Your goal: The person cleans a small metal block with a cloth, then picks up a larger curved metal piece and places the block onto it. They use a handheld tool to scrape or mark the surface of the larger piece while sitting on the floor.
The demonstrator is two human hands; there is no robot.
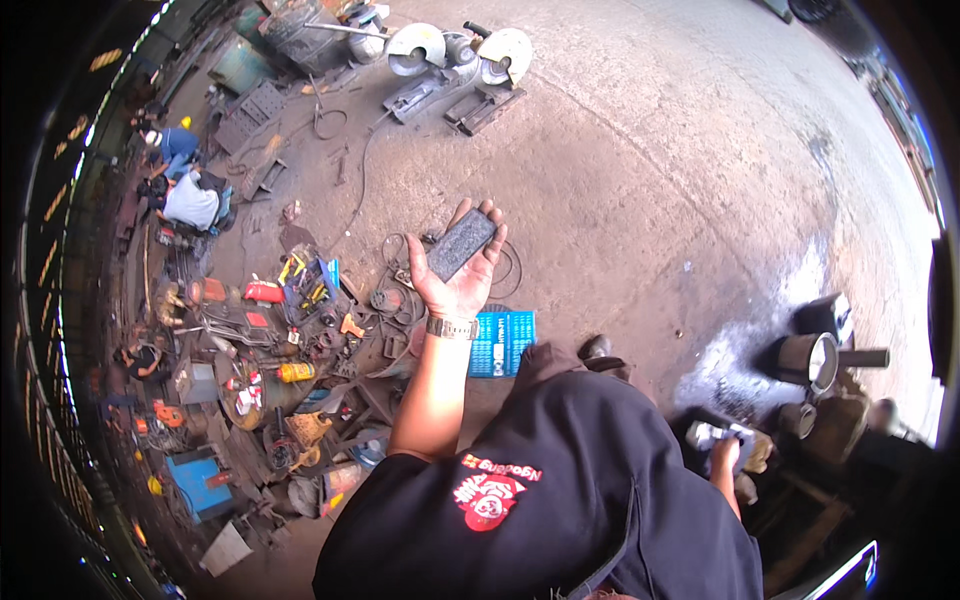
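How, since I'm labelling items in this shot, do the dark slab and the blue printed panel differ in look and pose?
The dark slab is grey-black; the blue printed panel is bright blue with white markings. The slab rests on the open left hand; the panel is outside it. The slab slants across the picture; the panel sits nearly square to it. Both look roughly rectangular.

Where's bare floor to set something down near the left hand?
Widest: floor right of the left hand, bordered by disc machines above, shoe below, pot lower right. Smaller: the patch between machines and hand, cable on its left. Crowded: clutter left, and around the right hand.
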